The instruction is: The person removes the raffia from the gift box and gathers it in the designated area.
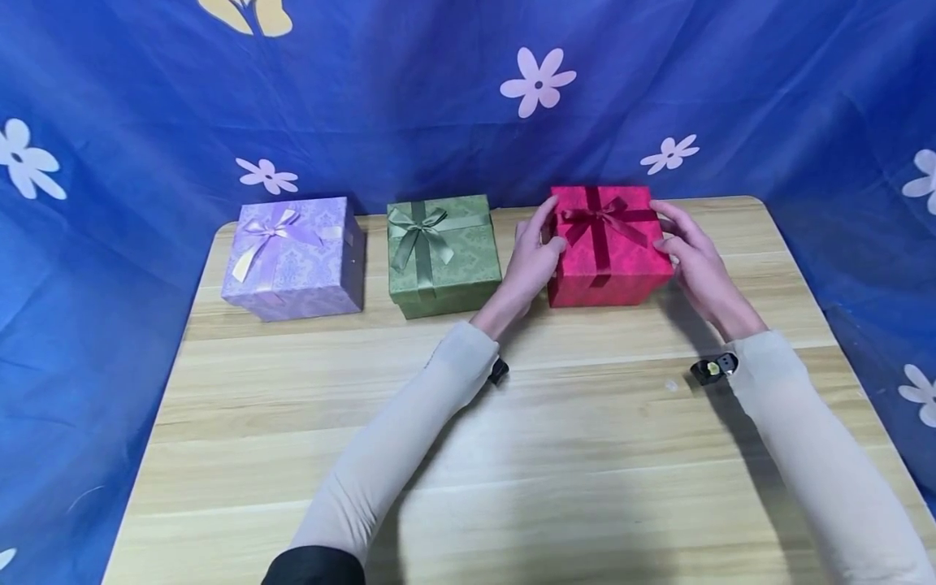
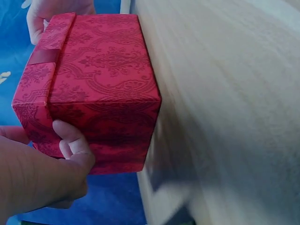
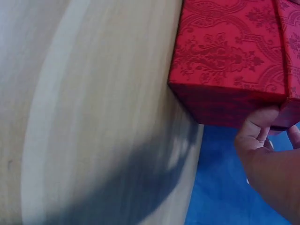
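A red gift box with a dark red ribbon and bow on its lid stands at the back right of the table, between both hands. My left hand holds its left side, with the thumb at the lid's lower edge in the left wrist view. On the opposite side my right hand grips the box near the lid, its thumb against the side wall. The patterned front of the box faces me, and its back is hidden. The lid is on.
Left of the red box stands a green gift box with a green bow, close to my left forearm. Farther left is a lilac gift box with a lilac bow. A blue flowered cloth hangs behind the wooden table.
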`<state>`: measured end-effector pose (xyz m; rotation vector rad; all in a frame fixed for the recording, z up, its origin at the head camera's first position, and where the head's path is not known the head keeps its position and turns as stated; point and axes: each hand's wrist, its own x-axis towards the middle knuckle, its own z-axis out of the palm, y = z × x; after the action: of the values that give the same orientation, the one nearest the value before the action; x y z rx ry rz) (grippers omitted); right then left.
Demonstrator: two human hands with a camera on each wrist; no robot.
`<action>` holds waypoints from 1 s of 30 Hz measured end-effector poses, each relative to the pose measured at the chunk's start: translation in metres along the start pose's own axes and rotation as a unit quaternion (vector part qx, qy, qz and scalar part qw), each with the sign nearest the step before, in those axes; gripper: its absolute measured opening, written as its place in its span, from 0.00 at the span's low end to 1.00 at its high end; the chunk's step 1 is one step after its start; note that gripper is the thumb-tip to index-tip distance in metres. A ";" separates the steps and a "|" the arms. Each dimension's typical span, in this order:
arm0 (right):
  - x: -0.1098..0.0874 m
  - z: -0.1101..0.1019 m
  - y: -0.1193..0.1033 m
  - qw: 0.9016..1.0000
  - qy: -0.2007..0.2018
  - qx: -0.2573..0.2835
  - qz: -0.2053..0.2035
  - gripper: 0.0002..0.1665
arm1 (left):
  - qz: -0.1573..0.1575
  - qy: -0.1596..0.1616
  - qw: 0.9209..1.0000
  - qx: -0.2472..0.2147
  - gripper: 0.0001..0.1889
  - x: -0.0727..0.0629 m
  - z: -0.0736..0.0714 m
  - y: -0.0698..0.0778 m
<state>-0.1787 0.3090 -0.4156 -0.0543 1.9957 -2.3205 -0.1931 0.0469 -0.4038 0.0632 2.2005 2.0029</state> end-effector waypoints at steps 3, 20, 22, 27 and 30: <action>-0.003 0.000 -0.005 1.000 0.002 0.018 -0.012 0.33 | 0.007 0.005 1.000 -0.014 0.41 -0.002 0.000 0.004; -0.025 -0.011 -0.030 0.987 0.034 0.151 0.050 0.07 | -0.042 -0.009 0.999 0.012 0.18 -0.020 -0.013 0.039; -0.027 -0.011 -0.031 0.987 0.032 0.151 0.055 0.08 | -0.043 -0.005 0.999 0.020 0.16 -0.021 -0.014 0.041; -0.037 -0.009 -0.036 0.985 0.032 0.156 0.064 0.09 | -0.039 -0.021 0.999 0.011 0.13 -0.026 -0.020 0.043; -0.043 -0.008 -0.040 0.985 0.037 0.155 0.069 0.10 | -0.024 -0.036 0.999 -0.010 0.12 -0.032 -0.023 0.045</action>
<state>-0.1381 0.3265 -0.3763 0.1864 1.5847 -2.5419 -0.1690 0.0243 -0.3539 0.0782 2.1176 1.9647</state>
